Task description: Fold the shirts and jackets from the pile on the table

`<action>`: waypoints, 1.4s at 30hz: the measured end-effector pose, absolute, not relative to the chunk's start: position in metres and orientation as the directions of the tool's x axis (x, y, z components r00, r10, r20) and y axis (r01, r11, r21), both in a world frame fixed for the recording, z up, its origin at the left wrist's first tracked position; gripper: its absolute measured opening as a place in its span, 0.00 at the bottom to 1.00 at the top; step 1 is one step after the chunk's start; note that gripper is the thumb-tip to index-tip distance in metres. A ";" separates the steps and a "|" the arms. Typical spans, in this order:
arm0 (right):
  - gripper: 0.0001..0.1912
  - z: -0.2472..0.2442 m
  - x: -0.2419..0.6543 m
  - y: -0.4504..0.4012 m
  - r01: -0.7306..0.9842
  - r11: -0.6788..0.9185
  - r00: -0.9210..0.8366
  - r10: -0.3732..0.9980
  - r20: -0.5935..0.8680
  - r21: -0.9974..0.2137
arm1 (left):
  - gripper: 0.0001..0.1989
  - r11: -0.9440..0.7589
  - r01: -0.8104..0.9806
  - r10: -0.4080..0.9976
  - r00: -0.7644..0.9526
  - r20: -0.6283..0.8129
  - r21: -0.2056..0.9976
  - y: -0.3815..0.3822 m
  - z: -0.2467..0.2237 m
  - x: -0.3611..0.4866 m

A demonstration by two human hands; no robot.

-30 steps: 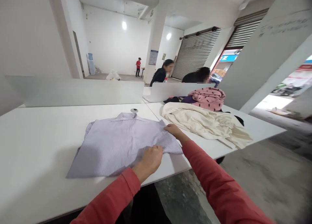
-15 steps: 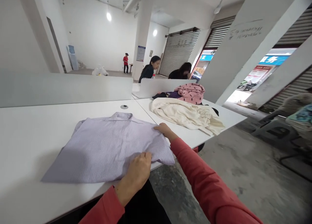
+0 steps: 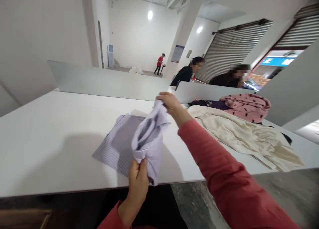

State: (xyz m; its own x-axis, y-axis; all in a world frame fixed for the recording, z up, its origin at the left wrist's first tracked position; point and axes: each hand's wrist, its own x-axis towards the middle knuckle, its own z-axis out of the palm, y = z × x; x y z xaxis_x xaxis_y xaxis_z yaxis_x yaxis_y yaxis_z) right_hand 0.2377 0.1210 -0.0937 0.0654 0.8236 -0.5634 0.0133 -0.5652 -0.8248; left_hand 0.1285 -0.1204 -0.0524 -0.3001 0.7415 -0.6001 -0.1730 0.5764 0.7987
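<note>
A pale purple striped shirt [image 3: 119, 144] lies on the white table [image 3: 62, 122], its right part lifted and bent up over the rest. My left hand [image 3: 139, 177] grips the near side of the raised fold, thumb on top, close to the table's front edge. Farther back, my right hand [image 3: 168, 102] pinches the far end of that fold, held above the table. Between the two hands the cloth gapes in a loose loop. The shirt's left part stays flat on the tabletop.
A cream garment [image 3: 239, 136] lies rumpled to the right. Behind it are a pink spotted cloth [image 3: 245, 106] and dark clothes. A low frosted divider [image 3: 112, 82] runs along the back of the table. Two people [image 3: 185, 74] sit beyond it; a person in red [image 3: 159, 63] stands farther off.
Both hands have lifted the shirt's right side off the table and brought it leftward over the rest. The right hand has risen. The view has swung left.
</note>
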 end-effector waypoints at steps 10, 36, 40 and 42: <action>0.25 -0.165 0.110 0.042 0.253 -0.577 -0.278 0.726 -0.629 -0.777 | 0.22 0.580 -0.562 0.520 -0.302 -0.799 0.589 -0.157 -0.047 0.070; 0.31 -0.139 0.278 -0.024 0.797 -0.339 -0.146 0.695 -0.704 -0.500 | 0.38 0.493 0.856 0.738 -0.316 -0.595 0.156 -0.065 -0.068 -0.017; 0.36 -0.137 0.266 -0.040 0.736 -0.388 -0.212 0.645 -0.734 -0.554 | 0.30 0.504 0.822 0.718 -0.229 -0.657 0.264 -0.052 -0.072 -0.006; 0.38 -0.135 0.256 -0.046 0.687 -0.405 -0.212 0.683 -0.699 -0.604 | 0.28 0.564 0.764 0.717 -0.264 -0.645 0.313 -0.055 -0.073 0.001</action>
